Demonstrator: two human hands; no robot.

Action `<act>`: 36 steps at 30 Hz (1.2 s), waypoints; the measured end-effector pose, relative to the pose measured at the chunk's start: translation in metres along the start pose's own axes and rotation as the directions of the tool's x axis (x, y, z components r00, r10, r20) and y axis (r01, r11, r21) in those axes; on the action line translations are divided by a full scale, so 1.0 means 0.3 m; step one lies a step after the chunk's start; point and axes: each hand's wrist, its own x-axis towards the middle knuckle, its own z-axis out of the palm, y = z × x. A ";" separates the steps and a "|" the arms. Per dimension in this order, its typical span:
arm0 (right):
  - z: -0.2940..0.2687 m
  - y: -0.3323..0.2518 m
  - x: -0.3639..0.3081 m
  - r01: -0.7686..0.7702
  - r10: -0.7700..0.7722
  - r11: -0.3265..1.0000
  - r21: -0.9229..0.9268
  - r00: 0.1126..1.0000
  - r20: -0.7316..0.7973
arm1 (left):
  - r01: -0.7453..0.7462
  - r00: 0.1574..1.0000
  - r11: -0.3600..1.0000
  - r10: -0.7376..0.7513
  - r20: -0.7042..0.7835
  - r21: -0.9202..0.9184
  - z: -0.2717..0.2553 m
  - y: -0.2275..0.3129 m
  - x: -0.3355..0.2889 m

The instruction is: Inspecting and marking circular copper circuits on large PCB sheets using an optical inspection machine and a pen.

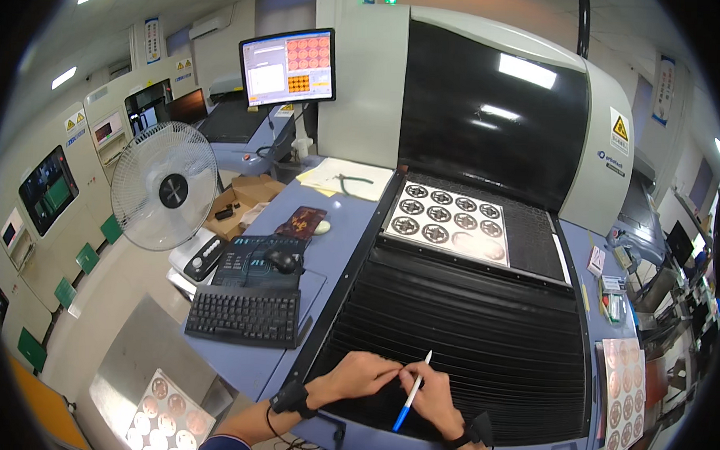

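right grip [432, 392] with pen [411, 395] across it

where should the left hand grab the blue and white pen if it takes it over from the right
Probably by the blue end of the pen, coming from the left: that slim, straight length sticks out bare toward the body, while the right hand grips higher up. The left hand is on that side.

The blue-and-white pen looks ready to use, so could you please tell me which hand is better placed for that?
Probably the right hand: it holds the blue-and-white pen, while the left hand is close beside it without the pen.
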 end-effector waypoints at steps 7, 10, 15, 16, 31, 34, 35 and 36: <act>-0.007 -0.002 -0.029 0.006 -0.006 1.000 0.001 1.000 0.016 | -0.095 0.995 0.995 0.096 -0.030 0.022 -0.001 0.049 -0.007; -0.015 0.000 -0.028 0.031 -0.032 0.999 0.026 0.999 0.017 | -0.128 0.991 0.991 0.130 -0.040 0.038 0.001 0.051 0.003; -0.002 0.000 -0.016 0.092 -0.094 0.994 0.054 0.995 0.041 | -0.099 0.993 0.994 0.102 -0.067 0.050 -0.010 0.043 -0.014; 0.005 0.002 -0.019 0.093 -0.095 0.994 0.058 0.995 0.037 | -0.100 0.993 0.994 0.104 -0.063 0.054 -0.014 0.045 -0.016; 0.004 0.004 -0.023 0.142 -0.142 0.990 -0.004 0.990 -0.009 | -0.070 0.997 0.997 0.071 -0.035 0.015 -0.002 0.053 -0.019; 0.006 0.013 -0.033 0.128 -0.129 0.992 -0.012 0.992 -0.008 | -0.065 0.998 0.998 0.065 -0.020 0.016 0.004 0.051 -0.018; 0.012 0.016 -0.041 0.141 -0.141 0.990 -0.015 0.990 -0.019 | -0.068 0.998 0.998 0.069 -0.016 0.017 0.002 0.055 -0.022; 0.016 0.018 -0.042 0.153 -0.153 0.988 -0.018 0.988 -0.029 | -0.070 0.997 0.997 0.071 -0.012 0.018 0.002 0.057 -0.026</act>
